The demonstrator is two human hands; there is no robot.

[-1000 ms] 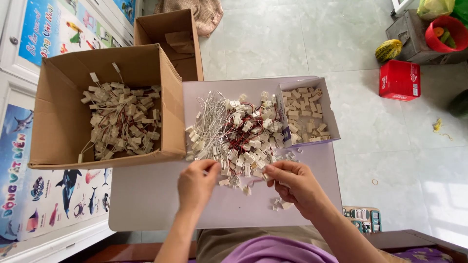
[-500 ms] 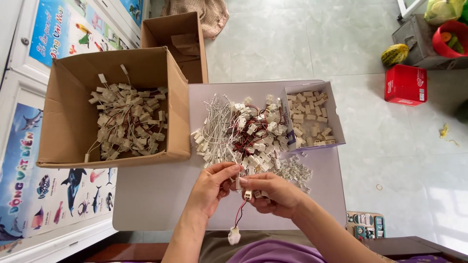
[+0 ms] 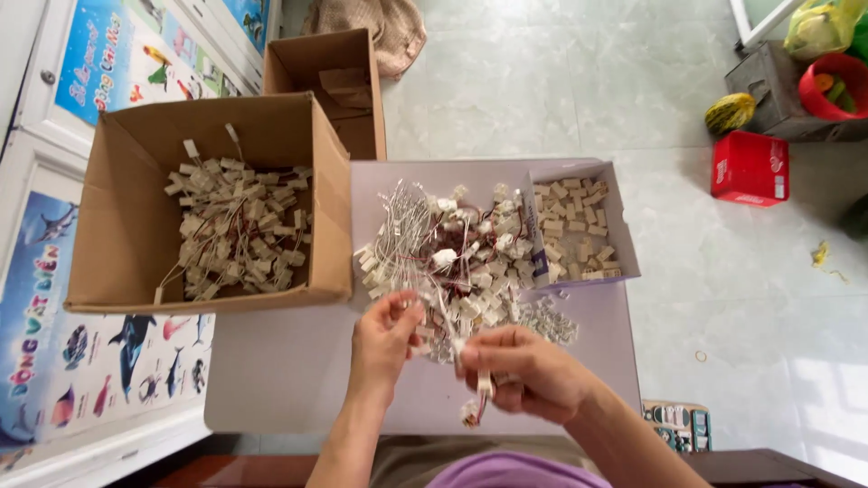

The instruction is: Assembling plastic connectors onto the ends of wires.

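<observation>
While both my hands work at the near edge of the lilac table (image 3: pixel 271 380), here is the status. Big cardboard box (image 3: pixel 136 226) on my left holds a decent layer of white connectors with wires attached (image 3: pixel 235 226), which I judge to be the finished ones. Loose pile of wired connectors (image 3: pixel 452 253) in the middle of the table is sizeable, so my estimate is well under done, a lot left. Small open tray (image 3: pixel 624 235) to the right of the pile has a batch of plain cream housings (image 3: pixel 574 226), no wires on them that I can see. Second, smaller brown box (image 3: pixel 334 72) behind the big one looks mostly bare inside.

Grip: right hand (image 3: pixel 524 370) is closed around one wired piece (image 3: pixel 479 398), fingers curled tight on the white housing, with red and white leads and a small plug hanging below my fist (exact contact points hidden by my fingers). Left hand (image 3: pixel 384 330) is pinched, thumb against fingertips, on thin wires at the pile's front edge; it touches the pile, and whether it has one piece isolated I cannot tell. Hands are near each other, not touching.
</observation>
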